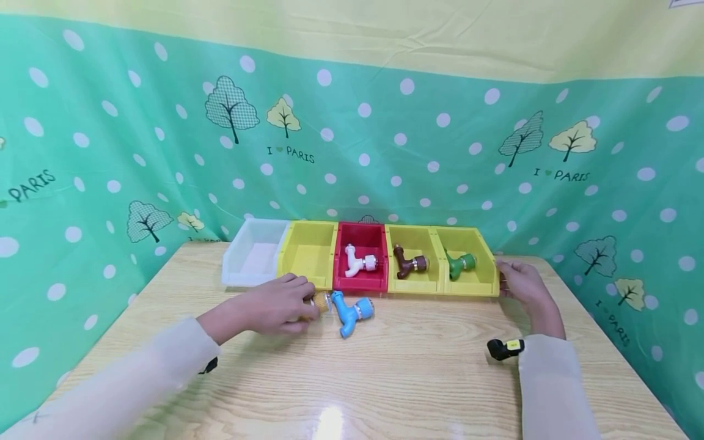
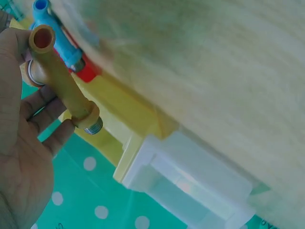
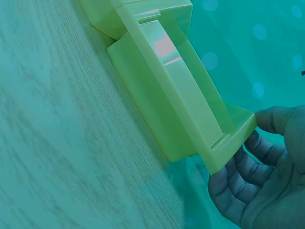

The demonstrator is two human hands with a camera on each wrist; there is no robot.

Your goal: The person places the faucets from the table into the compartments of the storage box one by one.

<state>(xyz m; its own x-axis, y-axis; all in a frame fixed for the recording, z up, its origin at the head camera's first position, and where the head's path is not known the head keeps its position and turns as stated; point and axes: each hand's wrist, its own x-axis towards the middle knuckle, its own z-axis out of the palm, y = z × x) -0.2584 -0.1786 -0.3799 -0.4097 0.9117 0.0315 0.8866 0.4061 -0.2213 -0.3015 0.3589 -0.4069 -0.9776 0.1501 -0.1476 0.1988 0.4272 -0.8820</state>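
Observation:
My left hand (image 1: 280, 305) grips an orange-brown tap (image 2: 66, 88) with a threaded metal end, just in front of the row of bins. Touching distance from it on the table, a blue tap (image 1: 349, 313) lies on its side. At the row's right end, my right hand (image 1: 525, 284) holds the side of the end yellow bin (image 3: 186, 105), thumb at its upper corner and fingers bent against the side. That bin contains a green tap (image 1: 461, 264). A brown tap (image 1: 409, 263) lies in the yellow bin beside it, and a white tap (image 1: 359, 261) in the red bin (image 1: 360, 235).
Left of the red bin stand another yellow bin (image 1: 308, 244) and a translucent white bin (image 1: 258, 247), with no tap visible inside. The row stands along the back of the wooden table (image 1: 412, 379). A green dotted curtain (image 1: 385, 153) hangs behind it.

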